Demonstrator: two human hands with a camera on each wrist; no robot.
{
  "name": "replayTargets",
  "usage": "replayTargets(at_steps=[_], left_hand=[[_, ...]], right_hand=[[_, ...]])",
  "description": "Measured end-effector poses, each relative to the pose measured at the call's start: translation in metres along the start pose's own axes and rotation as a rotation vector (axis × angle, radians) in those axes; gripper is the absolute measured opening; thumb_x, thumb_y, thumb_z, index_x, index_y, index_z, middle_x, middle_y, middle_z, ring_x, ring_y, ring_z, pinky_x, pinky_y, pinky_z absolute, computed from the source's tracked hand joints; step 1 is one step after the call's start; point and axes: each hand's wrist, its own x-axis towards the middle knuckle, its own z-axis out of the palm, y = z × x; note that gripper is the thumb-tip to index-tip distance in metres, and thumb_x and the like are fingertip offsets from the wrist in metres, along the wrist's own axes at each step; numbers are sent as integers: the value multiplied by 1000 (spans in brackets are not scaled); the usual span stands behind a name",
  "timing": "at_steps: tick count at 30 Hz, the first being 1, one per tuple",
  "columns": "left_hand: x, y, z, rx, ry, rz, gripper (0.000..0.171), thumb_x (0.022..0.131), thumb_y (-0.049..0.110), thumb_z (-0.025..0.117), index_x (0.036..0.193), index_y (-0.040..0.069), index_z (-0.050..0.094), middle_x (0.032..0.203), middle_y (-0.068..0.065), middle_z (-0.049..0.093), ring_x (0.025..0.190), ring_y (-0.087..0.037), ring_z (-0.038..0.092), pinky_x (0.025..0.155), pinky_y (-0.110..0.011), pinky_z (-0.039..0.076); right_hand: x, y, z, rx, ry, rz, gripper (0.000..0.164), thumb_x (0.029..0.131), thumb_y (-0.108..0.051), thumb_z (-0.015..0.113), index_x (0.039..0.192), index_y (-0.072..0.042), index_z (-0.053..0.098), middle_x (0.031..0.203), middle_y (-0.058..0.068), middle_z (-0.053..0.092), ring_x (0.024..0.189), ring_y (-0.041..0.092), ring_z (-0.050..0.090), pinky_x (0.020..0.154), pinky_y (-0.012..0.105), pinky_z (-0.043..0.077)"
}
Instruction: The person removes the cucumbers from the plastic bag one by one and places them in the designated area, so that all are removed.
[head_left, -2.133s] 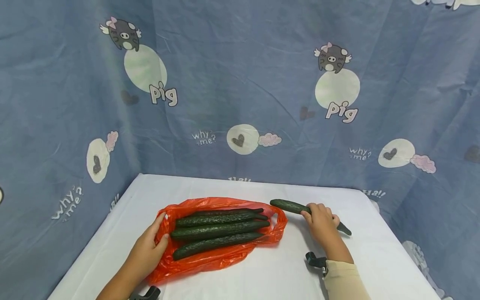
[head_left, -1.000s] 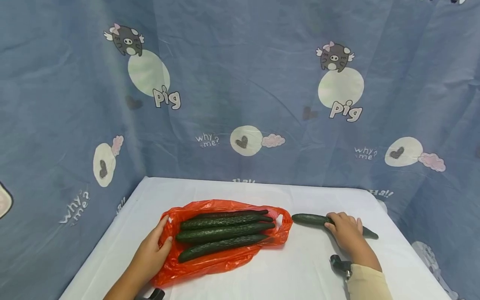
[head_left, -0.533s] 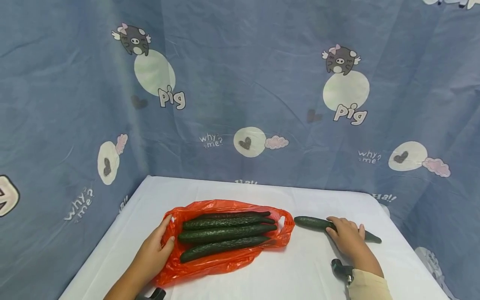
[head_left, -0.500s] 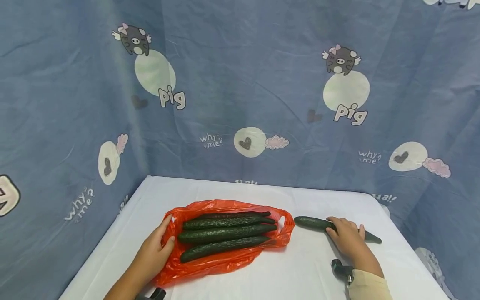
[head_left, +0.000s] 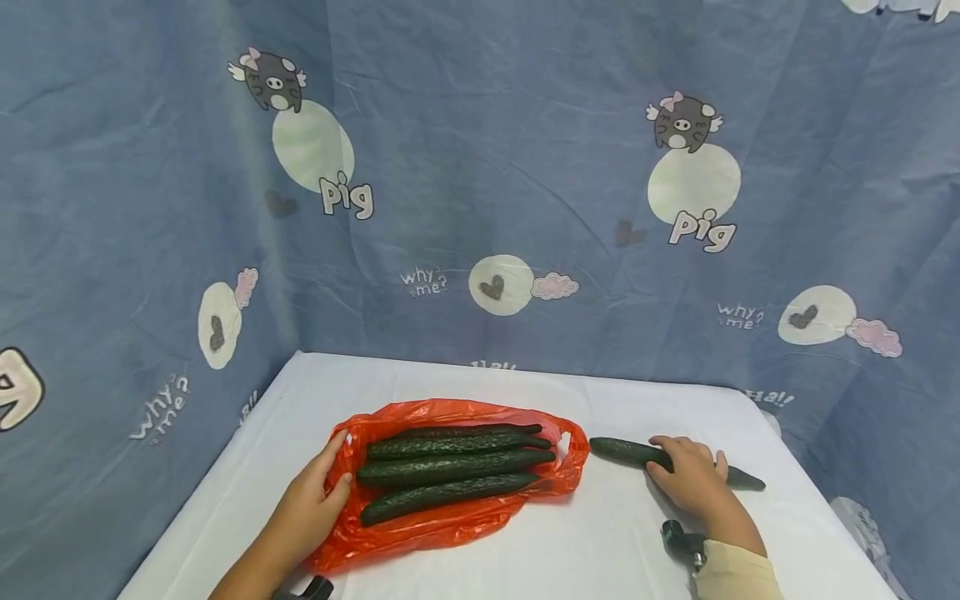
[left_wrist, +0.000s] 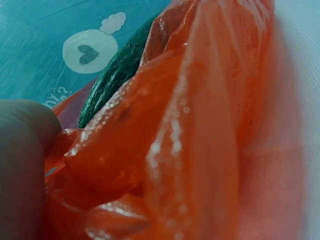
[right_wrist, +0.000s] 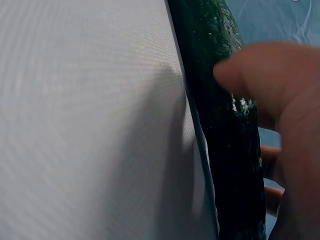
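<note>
A red plastic bag (head_left: pixel 435 533) lies spread on the table with several dark green cucumbers (head_left: pixel 457 468) in it, side by side. My left hand (head_left: pixel 306 508) holds the bag's left edge, thumb over the near side; its other fingers are partly hidden. Close up in the left wrist view, the crumpled bag (left_wrist: pixel 200 125) covers much of one cucumber (left_wrist: pixel 115 72). To the right of the bag, a single cucumber (head_left: pixel 622 451) lies along the white cloth. My right hand (head_left: pixel 693 482) grips it around the middle, thumb (right_wrist: pixel 250 70) on one side and fingers on the other.
A white cloth (head_left: pixel 570 542) covers the table. Blue printed fabric (head_left: pixel 480 167) hangs behind and along both sides of it. A dark camera mount (head_left: pixel 678 537) sits at my right wrist, another mount (head_left: pixel 315 587) at my left.
My right hand has carried the single cucumber rightward and nearer, away from the bag's upper corner, onto the cloth. Lately its thumb has shifted slightly left. My left hand stays on the bag.
</note>
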Motion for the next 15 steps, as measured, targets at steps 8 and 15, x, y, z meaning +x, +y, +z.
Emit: replayTargets(at_steps=[8,15], left_hand=[[1,3,0,-20,-21,-18,74,105,16,58,169,13,20,163,-27,39,148,-49,40,109,-62,40],[0,1,0,-18,-14,-21,73,105,15,59,168,13,21,162,-27,41,147,-49,43,109,-63,42]], right_hand=[[1,-1,0,-5,-8,9,58,95,-40,67,146,-12,58,146,27,55,136,58,40,110,86,0],[1,-5,2,-5,-18,15,58,95,-38,65,146,-12,58,145,28,55,135,57,41,110,86,3]])
